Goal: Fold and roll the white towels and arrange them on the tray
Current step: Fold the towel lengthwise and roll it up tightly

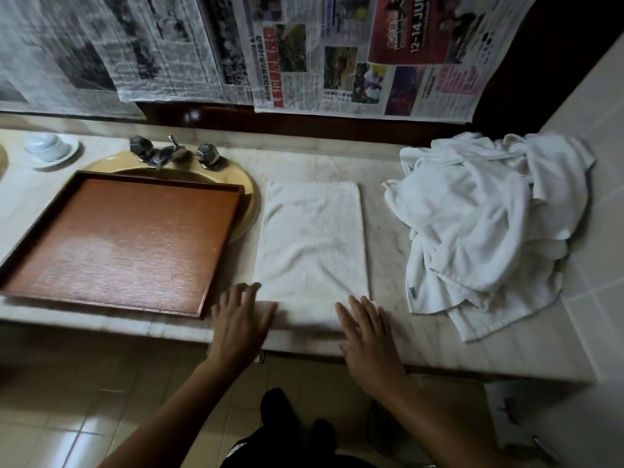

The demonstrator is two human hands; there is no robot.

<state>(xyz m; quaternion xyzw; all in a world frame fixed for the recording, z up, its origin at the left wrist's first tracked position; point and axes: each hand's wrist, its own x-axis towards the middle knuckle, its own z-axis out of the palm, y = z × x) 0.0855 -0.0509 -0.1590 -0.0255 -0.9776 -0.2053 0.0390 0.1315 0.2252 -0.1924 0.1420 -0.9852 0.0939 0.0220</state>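
Indoors, marble counter [337,163], newspaper sheets [304,62] behind, tray [118,238] over sink [249,197], left hand [239,319] and right hand [368,329] flat on folded towel [312,238].

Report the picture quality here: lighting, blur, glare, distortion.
Head view: dim, uneven light; the left hand and right hand are slightly smeared by motion; a pale sheen of glare lies on the tray; the wide lens bows the counter edge; the newspapers at top left look soft.
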